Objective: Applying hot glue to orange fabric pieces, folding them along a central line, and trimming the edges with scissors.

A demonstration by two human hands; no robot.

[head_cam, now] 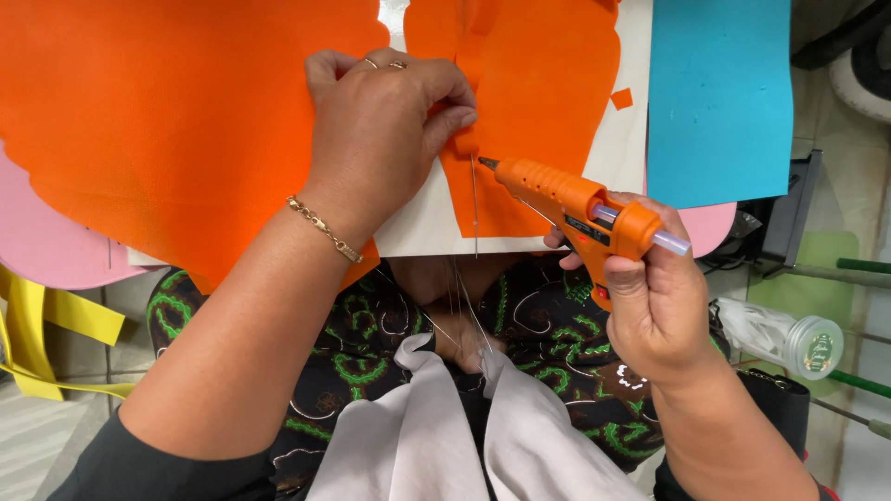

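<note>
Left hand (385,121): you pinch a small fold of the orange strip (520,102) between thumb and fingers, pressing it down, apparently so the fold stays put at the nozzle.
Right hand (654,297): you grip the handle of the glue gun (575,204), fingers closed round it, a finger near the trigger; whether it is pressed, I cannot tell.
Glue gun: orange, held level, nozzle pointing left and just beside the pinched fold, so any glue would land at the crease. A clear stick juts from its rear. Thin glue threads hang from the nozzle area toward your lap.
Orange strip: lies on the pale board (631,139), centre far, running from the far edge to the near edge.
Orange sheet (158,121): large, left of the strip, under your left wrist; its weight seems to hold it flat.
Blue sheet (719,93): far right, partly over the board, apart from the work.
Pink sheet (46,241): beneath the orange sheet, left edge.
Yellow strips (37,325): near left, hanging off.
Jar (807,345): right, lying on its side, well apart from the gun.
</note>
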